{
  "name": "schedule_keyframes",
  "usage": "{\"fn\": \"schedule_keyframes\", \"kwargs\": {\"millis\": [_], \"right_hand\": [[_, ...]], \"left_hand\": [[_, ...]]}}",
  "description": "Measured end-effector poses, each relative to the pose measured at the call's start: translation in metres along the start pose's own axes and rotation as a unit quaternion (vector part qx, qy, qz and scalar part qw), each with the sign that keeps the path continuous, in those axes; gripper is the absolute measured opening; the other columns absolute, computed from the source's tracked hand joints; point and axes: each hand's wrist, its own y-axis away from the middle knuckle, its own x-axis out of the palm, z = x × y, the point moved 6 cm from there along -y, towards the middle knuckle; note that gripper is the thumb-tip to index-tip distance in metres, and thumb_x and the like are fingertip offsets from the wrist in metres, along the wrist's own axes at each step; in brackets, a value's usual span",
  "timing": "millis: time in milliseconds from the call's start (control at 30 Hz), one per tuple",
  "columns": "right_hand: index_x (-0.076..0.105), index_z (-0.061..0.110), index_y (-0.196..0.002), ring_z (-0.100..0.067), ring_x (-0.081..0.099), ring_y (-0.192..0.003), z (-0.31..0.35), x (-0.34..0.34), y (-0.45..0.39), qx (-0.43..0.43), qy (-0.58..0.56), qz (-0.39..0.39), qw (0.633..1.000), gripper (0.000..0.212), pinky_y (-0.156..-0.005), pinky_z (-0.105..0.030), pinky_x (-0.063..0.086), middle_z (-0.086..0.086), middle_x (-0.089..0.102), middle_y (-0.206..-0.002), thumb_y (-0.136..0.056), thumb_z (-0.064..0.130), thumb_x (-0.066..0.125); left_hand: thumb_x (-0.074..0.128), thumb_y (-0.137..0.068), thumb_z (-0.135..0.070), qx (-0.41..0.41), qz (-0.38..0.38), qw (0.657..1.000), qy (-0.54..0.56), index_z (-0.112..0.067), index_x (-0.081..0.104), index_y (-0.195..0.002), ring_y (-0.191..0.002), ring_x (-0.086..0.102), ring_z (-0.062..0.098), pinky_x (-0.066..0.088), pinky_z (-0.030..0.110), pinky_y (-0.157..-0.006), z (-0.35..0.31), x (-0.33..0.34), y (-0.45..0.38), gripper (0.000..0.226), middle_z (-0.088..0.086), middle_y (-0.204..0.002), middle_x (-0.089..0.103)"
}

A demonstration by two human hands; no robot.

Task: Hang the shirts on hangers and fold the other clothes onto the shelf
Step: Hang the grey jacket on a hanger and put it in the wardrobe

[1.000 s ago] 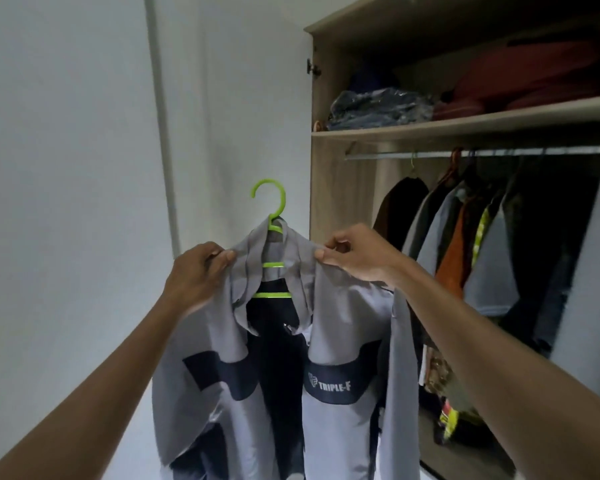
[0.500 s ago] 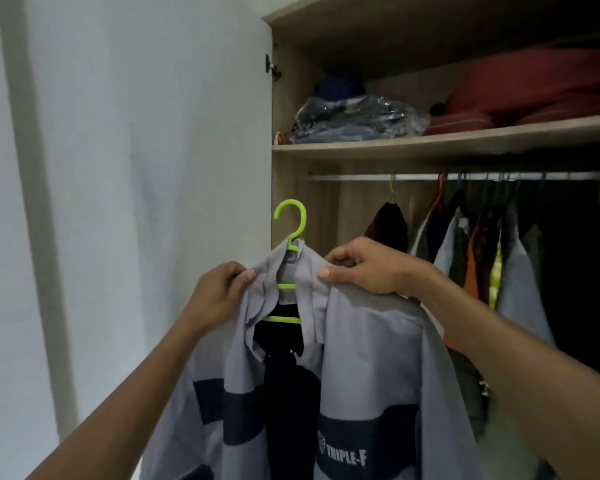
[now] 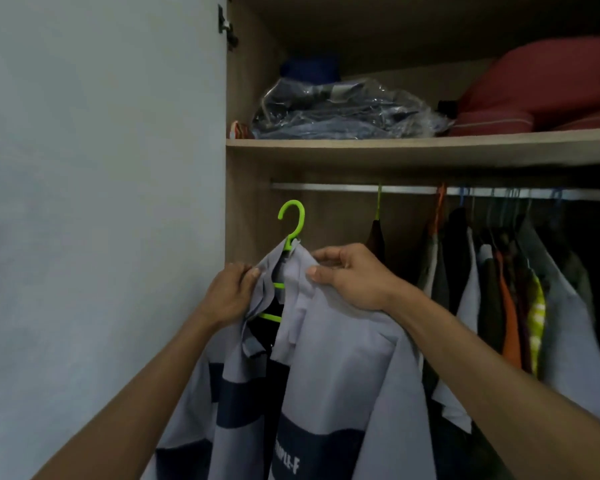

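Observation:
A grey shirt with dark blue bands hangs on a bright green hanger, whose hook stands free just below the metal rail. My left hand grips the shirt's left shoulder by the collar. On the other side, my right hand pinches the right shoulder fabric. The shirt is held up inside the open wardrobe, at the left end of the rail. Its front is open, showing a dark inside.
Several hung clothes fill the rail to the right. The wooden shelf above carries a plastic-wrapped bundle and red cushions. The wardrobe's left wall is close by; a pale open door is at left.
Both hands have carried the shirt and hanger rightwards and up, from in front of the door into the wardrobe, closer to the rail. The grips look the same.

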Motion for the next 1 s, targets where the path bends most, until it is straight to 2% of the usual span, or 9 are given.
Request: {"fn": "schedule_keyframes", "kwargs": {"millis": [167, 300, 467, 567, 633, 733, 800, 867, 1000], "right_hand": [[0.073, 0.007, -0.116, -0.021, 0.071, -0.095, -0.033, -0.006, -0.055, 0.014, -0.005, -0.06, 0.998, 0.022, -0.089, -0.038, 0.059, -0.01, 0.075, -0.104, -0.096, 0.011, 0.066], [0.072, 0.009, -0.119, -0.022, 0.07, -0.099, -0.054, -0.012, -0.107, 0.027, 0.002, -0.089, 0.996, 0.025, -0.093, -0.041, 0.058, -0.006, 0.074, -0.106, -0.096, 0.017, 0.066], [0.069, 0.015, -0.124, -0.02, 0.069, -0.098, -0.076, -0.023, -0.166, 0.059, -0.012, -0.126, 0.99, 0.029, -0.089, -0.038, 0.059, -0.003, 0.071, -0.11, -0.095, 0.021, 0.067], [0.071, 0.015, -0.118, -0.018, 0.069, -0.093, -0.085, -0.031, -0.194, 0.072, -0.003, -0.161, 0.984, 0.024, -0.082, -0.033, 0.059, -0.002, 0.072, -0.106, -0.095, 0.023, 0.066], [0.074, 0.014, -0.1, -0.02, 0.07, -0.086, -0.088, -0.038, -0.21, 0.079, 0.004, -0.193, 0.978, 0.013, -0.076, -0.033, 0.06, -0.005, 0.074, -0.096, -0.094, 0.022, 0.066], [0.074, -0.001, -0.091, -0.028, 0.072, -0.08, -0.094, -0.055, -0.23, 0.097, 0.011, -0.263, 0.96, 0.03, -0.068, -0.04, 0.06, -0.016, 0.075, -0.089, -0.092, 0.028, 0.067], [0.071, 0.0, -0.077, -0.025, 0.067, -0.068, -0.096, -0.067, -0.241, 0.114, 0.026, -0.3, 0.947, 0.035, -0.056, -0.034, 0.051, -0.013, 0.071, -0.077, -0.092, 0.031, 0.066], [0.062, 0.007, -0.067, -0.025, 0.062, -0.07, -0.098, -0.08, -0.248, 0.131, 0.05, -0.34, 0.93, 0.038, -0.057, -0.03, 0.041, -0.009, 0.063, -0.071, -0.092, 0.035, 0.064], [0.068, 0.007, -0.084, -0.031, 0.069, -0.09, -0.1, -0.09, -0.264, 0.128, 0.048, -0.378, 0.916, 0.037, -0.064, -0.029, 0.044, -0.012, 0.071, -0.089, -0.092, 0.043, 0.063]], "left_hand": [[0.04, -0.099, -0.032, 0.023, 0.001, 0.998, 0.056, -0.008, 0.051, -0.073, -0.061, 0.047, 0.012, 0.035, 0.031, -0.058, 0.024, 0.044, -0.052, 0.038, 0.003, -0.068, 0.052], [0.037, -0.098, -0.04, 0.018, 0.025, 0.998, 0.063, -0.006, 0.061, -0.091, -0.073, 0.055, 0.017, 0.045, 0.037, -0.07, 0.055, 0.076, -0.105, 0.042, 0.006, -0.081, 0.061], [0.041, -0.106, -0.029, 0.022, 0.038, 0.996, 0.078, -0.007, 0.063, -0.105, -0.084, 0.06, 0.019, 0.047, 0.034, -0.075, 0.078, 0.109, -0.168, 0.031, 0.008, -0.094, 0.064], [0.038, -0.1, -0.042, 0.02, 0.049, 0.996, 0.074, -0.011, 0.064, -0.098, -0.083, 0.062, 0.023, 0.044, 0.031, -0.071, 0.087, 0.126, -0.203, 0.04, 0.006, -0.089, 0.065], [0.041, -0.104, -0.036, 0.014, 0.056, 0.995, 0.076, -0.011, 0.062, -0.091, -0.086, 0.066, 0.032, 0.044, 0.032, -0.071, 0.086, 0.135, -0.225, 0.036, 0.012, -0.086, 0.067], [0.042, -0.106, -0.03, 0.025, 0.071, 0.995, 0.071, -0.008, 0.064, -0.111, -0.11, 0.063, 0.039, 0.049, 0.037, -0.088, 0.075, 0.15, -0.26, 0.032, 0.022, -0.114, 0.068], [0.042, -0.105, -0.032, 0.034, 0.041, 0.997, 0.054, -0.004, 0.055, -0.134, -0.128, 0.051, 0.038, 0.042, 0.039, -0.104, 0.066, 0.155, -0.286, 0.042, 0.022, -0.138, 0.055], [0.038, -0.103, -0.036, 0.068, -0.006, 0.997, 0.021, -0.003, 0.046, -0.143, -0.137, 0.04, 0.039, 0.031, 0.038, -0.112, 0.055, 0.155, -0.31, 0.052, 0.024, -0.147, 0.043], [0.033, -0.099, -0.043, 0.139, -0.029, 0.988, -0.06, -0.014, 0.04, -0.149, -0.14, 0.034, 0.041, 0.027, 0.046, -0.113, 0.038, 0.16, -0.351, 0.059, 0.018, -0.154, 0.036]]}}
